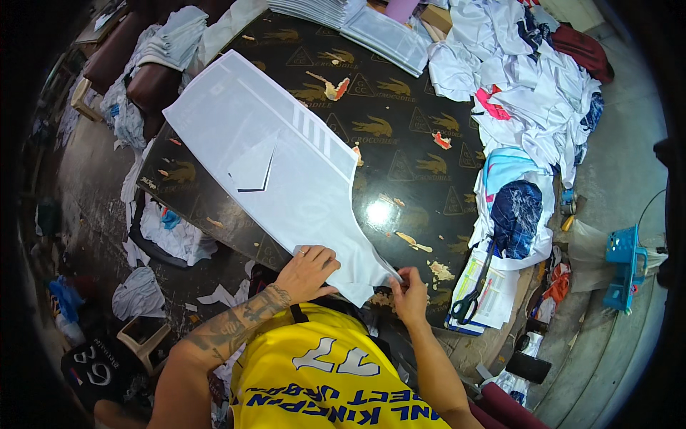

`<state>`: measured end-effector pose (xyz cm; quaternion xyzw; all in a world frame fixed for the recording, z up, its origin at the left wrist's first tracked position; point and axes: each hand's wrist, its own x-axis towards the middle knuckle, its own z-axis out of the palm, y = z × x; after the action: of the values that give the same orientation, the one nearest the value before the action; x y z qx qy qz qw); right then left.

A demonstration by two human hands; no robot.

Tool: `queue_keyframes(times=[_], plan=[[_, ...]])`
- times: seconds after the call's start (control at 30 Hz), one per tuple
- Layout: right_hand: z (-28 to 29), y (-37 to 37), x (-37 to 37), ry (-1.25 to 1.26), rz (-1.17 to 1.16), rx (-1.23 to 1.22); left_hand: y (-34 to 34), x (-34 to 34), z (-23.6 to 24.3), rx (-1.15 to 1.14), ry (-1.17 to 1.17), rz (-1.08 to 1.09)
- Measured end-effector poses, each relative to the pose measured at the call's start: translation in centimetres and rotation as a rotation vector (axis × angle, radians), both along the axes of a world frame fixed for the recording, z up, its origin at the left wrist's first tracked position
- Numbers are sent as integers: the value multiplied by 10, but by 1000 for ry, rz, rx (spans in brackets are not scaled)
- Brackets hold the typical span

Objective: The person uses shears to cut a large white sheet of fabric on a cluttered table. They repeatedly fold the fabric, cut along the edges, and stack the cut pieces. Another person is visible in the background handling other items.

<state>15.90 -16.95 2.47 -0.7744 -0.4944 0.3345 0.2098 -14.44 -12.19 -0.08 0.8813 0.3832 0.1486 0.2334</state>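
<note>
A long white fabric panel [286, 186] with pale stripes lies diagonally on the dark patterned table [400, 164], a small folded or cut flap at its middle. My left hand [311, 273] rests on the panel's lower left edge with fingers apart and slightly bent. My right hand [407, 289] pinches the panel's narrow lower right end, where the cloth is wrinkled and lifted a little.
Black scissors [464, 304] lie on papers [489, 300] at the right, below a heap of white fabric [522, 107]. Stacked pale panels [386, 43] sit at the back. A blue plastic basket [618, 268] is beyond the right edge, a small stool [143, 339] at lower left.
</note>
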Motion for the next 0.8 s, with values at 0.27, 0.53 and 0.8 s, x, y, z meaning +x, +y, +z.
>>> queue_keyframes(times=[0.27, 0.53, 0.8], plan=[[77, 65, -48, 295, -162, -72, 27, -11, 61, -333, -300, 21], [182, 304, -245, 146, 972, 443, 57, -167, 109, -291, -821, 1150], [43, 410, -377, 277, 481, 376, 170, -253, 13, 150, -428, 1265]])
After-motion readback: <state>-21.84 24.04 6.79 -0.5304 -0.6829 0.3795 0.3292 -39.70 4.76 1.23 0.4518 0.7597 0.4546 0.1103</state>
